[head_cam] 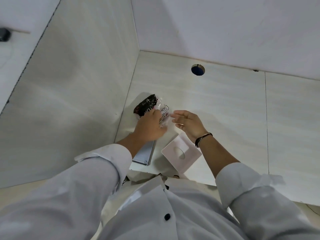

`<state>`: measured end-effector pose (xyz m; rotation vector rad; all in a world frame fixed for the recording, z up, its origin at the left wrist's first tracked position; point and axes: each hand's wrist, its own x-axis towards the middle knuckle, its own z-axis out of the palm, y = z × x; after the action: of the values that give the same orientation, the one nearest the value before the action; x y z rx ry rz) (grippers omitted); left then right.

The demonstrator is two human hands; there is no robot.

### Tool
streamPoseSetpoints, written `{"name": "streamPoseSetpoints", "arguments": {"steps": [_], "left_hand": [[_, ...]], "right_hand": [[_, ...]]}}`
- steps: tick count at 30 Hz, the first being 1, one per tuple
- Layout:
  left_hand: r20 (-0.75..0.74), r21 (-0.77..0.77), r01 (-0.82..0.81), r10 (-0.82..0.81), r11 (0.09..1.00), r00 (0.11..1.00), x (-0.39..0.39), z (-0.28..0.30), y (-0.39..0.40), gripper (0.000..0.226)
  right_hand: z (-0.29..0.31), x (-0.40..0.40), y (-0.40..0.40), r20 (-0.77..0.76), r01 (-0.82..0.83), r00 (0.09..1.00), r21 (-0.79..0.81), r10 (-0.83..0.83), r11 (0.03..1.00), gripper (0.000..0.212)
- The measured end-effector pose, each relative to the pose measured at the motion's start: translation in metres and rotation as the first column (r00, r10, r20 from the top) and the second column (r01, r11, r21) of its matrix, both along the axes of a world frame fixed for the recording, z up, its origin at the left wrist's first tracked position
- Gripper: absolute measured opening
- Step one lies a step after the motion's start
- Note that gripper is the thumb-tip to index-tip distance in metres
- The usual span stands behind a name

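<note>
A clear plastic packet [150, 105] with a black printed item inside lies on the white desk [225, 110], close to the left partition. My left hand [149, 126] lies over the packet's near end, fingers curled on it. My right hand [187, 122] hovers just right of the packet, fingers loosely bent, its fingertips at the packet's clear plastic edge; whether they pinch it is unclear. A dark band circles that wrist.
A white square box [181, 153] with an oval hole in its top sits near the desk's front edge, under my right wrist. A pale blue flat item [143, 154] lies under my left forearm. A round cable hole [198, 70] is at the back. A white partition [78, 84] walls the left.
</note>
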<state>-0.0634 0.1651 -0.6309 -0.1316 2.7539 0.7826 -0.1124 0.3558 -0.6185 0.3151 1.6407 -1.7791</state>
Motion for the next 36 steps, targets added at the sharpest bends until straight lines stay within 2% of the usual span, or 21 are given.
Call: {"name": "streamPoseSetpoints", "arguments": {"steps": [1, 2, 3, 5, 6, 8, 10, 12, 14, 15, 16, 18, 19, 20, 23, 26, 28, 30, 33, 34, 36], "left_hand": [[0.027, -0.010, 0.004, -0.004, 1.000, 1.000, 0.001, 0.003, 0.003, 0.068], [0.021, -0.026, -0.010, 0.010, 1.000, 1.000, 0.002, 0.003, 0.005, 0.075], [-0.021, -0.030, -0.036, 0.036, 0.999, 0.999, 0.002, 0.005, 0.008, 0.071], [-0.130, -0.003, -0.113, 0.111, 0.994, 0.985, -0.001, 0.007, 0.010, 0.037], [-0.152, 0.025, -0.159, 0.161, 0.987, 0.975, -0.002, 0.009, 0.009, 0.022], [-0.126, 0.119, -0.230, 0.245, 0.966, 0.961, -0.004, 0.019, 0.006, 0.028], [-0.053, 0.207, -0.282, 0.299, 0.937, 0.953, -0.005, 0.032, -0.001, 0.031], [0.028, 0.246, -0.323, 0.326, 0.914, 0.945, -0.006, 0.040, -0.008, 0.025], [0.111, 0.333, -0.360, 0.343, 0.871, 0.933, -0.005, 0.048, -0.014, 0.025], [0.171, 0.422, -0.393, 0.354, 0.817, 0.919, -0.004, 0.051, -0.017, 0.025], [0.245, 0.535, -0.441, 0.367, 0.721, 0.897, -0.002, 0.054, -0.019, 0.023], [0.383, 0.702, -0.521, 0.359, 0.485, 0.851, 0.001, 0.063, -0.025, 0.025], [0.414, 0.737, -0.533, 0.345, 0.416, 0.842, 0.003, 0.066, -0.028, 0.029], [0.414, 0.749, -0.524, 0.330, 0.406, 0.848, 0.005, 0.067, -0.031, 0.031], [0.367, 0.724, -0.477, 0.308, 0.498, 0.878, 0.010, 0.070, -0.035, 0.034], [0.366, 0.694, -0.499, 0.343, 0.520, 0.865, 0.012, 0.067, -0.035, 0.037], [0.343, 0.631, -0.474, 0.327, 0.615, 0.881, 0.013, 0.068, -0.032, 0.057], [0.312, 0.525, -0.439, 0.316, 0.729, 0.896, 0.016, 0.071, -0.027, 0.061], [0.242, 0.466, -0.455, 0.385, 0.759, 0.890, 0.018, 0.066, -0.026, 0.054], [0.235, 0.461, -0.474, 0.412, 0.750, 0.881, 0.018, 0.064, -0.028, 0.050], [0.238, 0.451, -0.505, 0.446, 0.736, 0.863, 0.019, 0.061, -0.032, 0.041]], "right_hand": [[0.004, 0.000, -0.004, -0.002, -0.020, 1.000, -0.039, 0.020, 0.999, 0.031], [0.010, 0.001, -0.008, -0.001, -0.038, 0.999, -0.084, 0.038, 0.996, 0.031], [0.016, 0.001, -0.012, 0.003, -0.044, 0.999, -0.123, 0.045, 0.991, 0.030], [0.026, 0.001, -0.018, -0.026, -0.045, 0.999, -0.130, 0.042, 0.990, 0.027], [0.028, 0.000, -0.018, -0.080, -0.052, 0.996, -0.061, 0.047, 0.997, 0.024], [0.031, -0.002, -0.018, -0.245, -0.070, 0.962, 0.222, 0.125, 0.972, 0.020], [0.032, 0.000, -0.019, -0.322, -0.111, 0.902, 0.473, 0.289, 0.874, 0.038], [0.034, 0.009, -0.025, -0.276, -0.194, 0.888, 0.499, 0.368, 0.844, 0.053], [0.036, 0.018, -0.032, -0.234, -0.212, 0.915, 0.417, 0.330, 0.884, 0.054], [0.037, 0.021, -0.034, -0.224, -0.189, 0.931, 0.377, 0.288, 0.907, 0.050], [0.038, 0.023, -0.036, -0.221, -0.155, 0.945, 0.346, 0.241, 0.925, 0.046], [0.043, 0.024, -0.036, -0.211, -0.113, 0.961, 0.297, 0.180, 0.948, 0.043], [0.043, 0.024, -0.037, -0.180, -0.109, 0.971, 0.245, 0.156, 0.963, 0.041], [0.045, 0.024, -0.037, -0.148, -0.108, 0.980, 0.185, 0.136, 0.977, 0.036], [0.053, 0.023, -0.039, -0.115, -0.120, 0.985, 0.098, 0.131, 0.988, 0.023], [0.060, 0.022, -0.042, -0.050, -0.109, 0.993, -0.015, 0.108, 0.994, 0.029], [0.064, 0.023, -0.042, -0.028, -0.141, 0.990, -0.061, 0.140, 0.988, 0.030], [0.067, 0.022, -0.042, -0.011, -0.163, 0.987, -0.108, 0.163, 0.981, 0.028], [0.065, 0.021, -0.043, -0.108, -0.146, 0.983, -0.001, 0.145, 0.989, 0.021], [0.060, 0.020, -0.043, -0.207, -0.141, 0.965, 0.097, 0.159, 0.985, 0.020], [0.057, 0.022, -0.039, -0.461, -0.106, 0.846, 0.347, 0.269, 0.932, 0.023]]}}
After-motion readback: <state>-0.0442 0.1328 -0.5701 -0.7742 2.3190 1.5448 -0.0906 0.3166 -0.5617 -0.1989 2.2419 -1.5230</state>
